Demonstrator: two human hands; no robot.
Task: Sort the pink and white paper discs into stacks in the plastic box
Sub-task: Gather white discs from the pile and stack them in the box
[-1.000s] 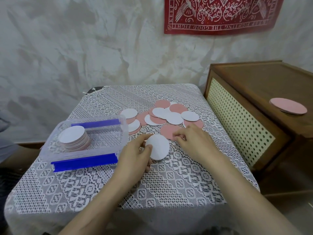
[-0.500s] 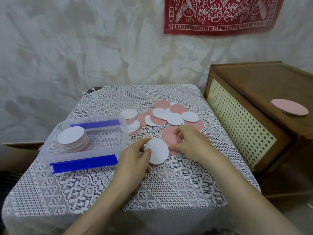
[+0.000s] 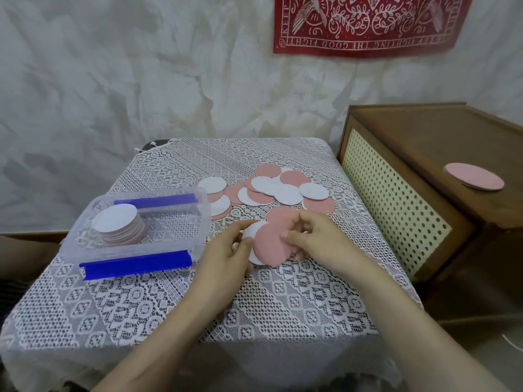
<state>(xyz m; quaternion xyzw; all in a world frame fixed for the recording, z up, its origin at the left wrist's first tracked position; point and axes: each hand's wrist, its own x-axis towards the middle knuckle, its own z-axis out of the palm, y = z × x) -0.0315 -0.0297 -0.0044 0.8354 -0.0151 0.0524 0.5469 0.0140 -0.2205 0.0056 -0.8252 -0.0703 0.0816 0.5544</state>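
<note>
On the left of the lace-covered surface (image 3: 283, 306) we see the clear plastic box (image 3: 181, 230) with blue clips (image 3: 135, 265) on its near and far edges. Inside, at its left end, sits one stack (image 3: 119, 226) with a white disc on top and pink edges showing below; the right half of the box holds nothing.

Just right of the box, the left hand (image 3: 226, 256) grips a white disc (image 3: 250, 232) by its left edge, fingers curled round it, just above the surface. Overlapping that disc from the right is a pink disc (image 3: 270, 246), pinched between the thumb and curled fingers (image 3: 304, 222) of the right hand (image 3: 317, 236).

Beyond the hands, toward the far right of the surface, about a dozen loose discs (image 3: 283, 188) of both colours lie overlapped. Further right stands a wooden cabinet (image 3: 410, 142) with a larger pink round piece (image 3: 474, 180) on top.

We judge the step in hand to be gathering discs into the left hand before boxing them. The next move calls for squaring the two discs together or carrying them left into the box, with plenty left to sort.
</note>
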